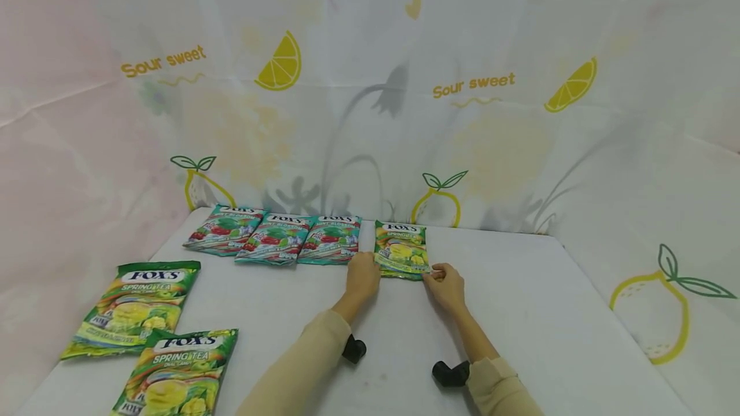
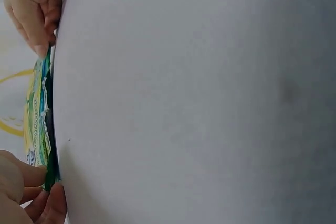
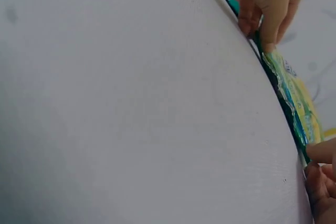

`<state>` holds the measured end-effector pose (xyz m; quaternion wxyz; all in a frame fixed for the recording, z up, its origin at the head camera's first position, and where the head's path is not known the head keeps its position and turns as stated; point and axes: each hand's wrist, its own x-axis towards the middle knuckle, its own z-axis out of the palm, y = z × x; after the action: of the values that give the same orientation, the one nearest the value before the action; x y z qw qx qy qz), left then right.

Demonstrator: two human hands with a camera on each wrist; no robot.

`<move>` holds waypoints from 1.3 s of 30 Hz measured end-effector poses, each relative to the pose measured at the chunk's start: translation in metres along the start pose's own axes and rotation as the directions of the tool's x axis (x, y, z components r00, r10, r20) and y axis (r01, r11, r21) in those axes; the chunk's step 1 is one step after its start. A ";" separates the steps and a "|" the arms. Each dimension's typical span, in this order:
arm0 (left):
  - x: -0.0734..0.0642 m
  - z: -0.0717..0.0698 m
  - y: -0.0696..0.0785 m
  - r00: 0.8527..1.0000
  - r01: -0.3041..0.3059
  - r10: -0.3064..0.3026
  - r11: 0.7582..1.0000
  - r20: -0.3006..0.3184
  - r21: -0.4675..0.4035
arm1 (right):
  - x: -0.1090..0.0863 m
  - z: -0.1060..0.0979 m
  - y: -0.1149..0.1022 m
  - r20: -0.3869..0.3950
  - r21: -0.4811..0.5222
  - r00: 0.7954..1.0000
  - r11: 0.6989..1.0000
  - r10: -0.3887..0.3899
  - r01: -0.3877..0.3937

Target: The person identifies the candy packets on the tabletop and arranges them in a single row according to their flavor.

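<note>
A green and yellow Fox's Spring Tea candy bag lies near the back of the white table, its printed face up. At its near left corner my left hand pinches the edge between thumb and fingers. My right hand pinches the near right corner in the same way. Both wrist views show the bag's near edge side-on, with the left hand at one end and the right hand at the other.
Left of this bag, three teal Mint Blossom candy bags lie in a row, two of them overlapping. Two more Spring Tea bags lie at the table's left side. A fabric backdrop with lemon prints stands behind the table.
</note>
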<state>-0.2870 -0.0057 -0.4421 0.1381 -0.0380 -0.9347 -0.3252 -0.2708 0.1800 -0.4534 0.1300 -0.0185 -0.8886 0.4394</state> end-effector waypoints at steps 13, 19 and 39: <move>-0.009 -0.004 -0.008 0.997 -0.036 0.026 0.991 -0.075 -0.133 | -0.007 -0.003 0.001 -0.012 0.115 0.996 0.989 0.090 -0.088; -0.013 -0.010 -0.012 0.996 -0.075 0.065 0.981 -0.064 -0.177 | -0.011 -0.005 -0.001 -0.002 0.181 0.984 0.968 0.179 -0.176; -0.043 -0.045 -0.004 0.988 -0.142 0.152 0.909 -0.006 -0.391 | -0.045 -0.021 -0.028 0.121 0.345 0.983 0.923 0.135 -0.169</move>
<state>-0.2357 -0.0353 -0.4232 0.1402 -0.1390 -0.8474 -0.4929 -0.2194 0.1723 -0.4289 0.0540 -0.0429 -0.7962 0.6011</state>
